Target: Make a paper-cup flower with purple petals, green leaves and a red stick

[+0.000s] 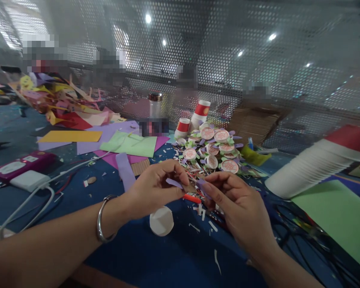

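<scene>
My left hand (156, 185) is closed in a pinch on a small purple paper piece (174, 183), with a brown bit beside its fingertips. Another purple paper piece (204, 189) is pinched between the thumb and fingers of my right hand (243, 204). Both hands hover close together above the blue table. Below them lies an orange-red stick (192, 198), partly covered. A white paper disc (162, 221) rests on the table under my left hand. Just beyond my fingers is a heap of round white pieces with red print (211, 150) and purple and green paper bits.
Stacked paper cups (312, 168) lean at the right beside green paper (339, 216) and dark cables. Coloured sheets (129, 143), a purple strip (125, 170) and a white charger (30, 181) with its cable lie left. Scraps litter the table; a perforated metal screen (216, 44) stands behind.
</scene>
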A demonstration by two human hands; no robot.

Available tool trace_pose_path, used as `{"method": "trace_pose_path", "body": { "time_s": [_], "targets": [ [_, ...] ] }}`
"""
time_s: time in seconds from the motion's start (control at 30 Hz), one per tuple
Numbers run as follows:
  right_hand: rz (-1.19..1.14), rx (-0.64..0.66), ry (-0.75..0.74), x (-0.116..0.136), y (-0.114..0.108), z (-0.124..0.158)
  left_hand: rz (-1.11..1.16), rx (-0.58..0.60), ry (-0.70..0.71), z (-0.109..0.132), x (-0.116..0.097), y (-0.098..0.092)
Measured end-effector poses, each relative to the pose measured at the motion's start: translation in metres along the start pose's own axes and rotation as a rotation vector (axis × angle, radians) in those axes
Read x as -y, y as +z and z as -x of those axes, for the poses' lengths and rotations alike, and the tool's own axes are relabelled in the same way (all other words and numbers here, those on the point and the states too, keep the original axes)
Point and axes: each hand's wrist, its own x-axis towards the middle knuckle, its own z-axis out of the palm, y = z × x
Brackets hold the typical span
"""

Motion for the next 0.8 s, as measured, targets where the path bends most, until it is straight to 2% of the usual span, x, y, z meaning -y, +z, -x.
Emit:
{"method": "trace_pose_path", "body": {
  "time_s": [0.13, 0.33, 0.53, 0.8],
  "targets": [
    [-0.126, 0.081, 0.067, -0.0032, -0.0028, -0.0015, 0.006, 0.12, 0.017, 0.0023, -0.0016, -0.0054],
    [-0.108, 0.166, 0.109, -0.0027, -0.0046, -0.0031, -0.15, 0.061, 0.016, 0.0024, -0.0004, -0.0025],
    [-0.071, 0.238, 0.087, -0.0056, -0.0046, -0.0061, -0.23, 0.119, 0.053, 0.0021, 0.0043, -0.0019],
    [0.006, 0.275, 0.061, -0.008, -0.0029, -0.0056, -0.149, 0.152, -0.025, 0.0015, 0.004, -0.0057]
  ]
}}
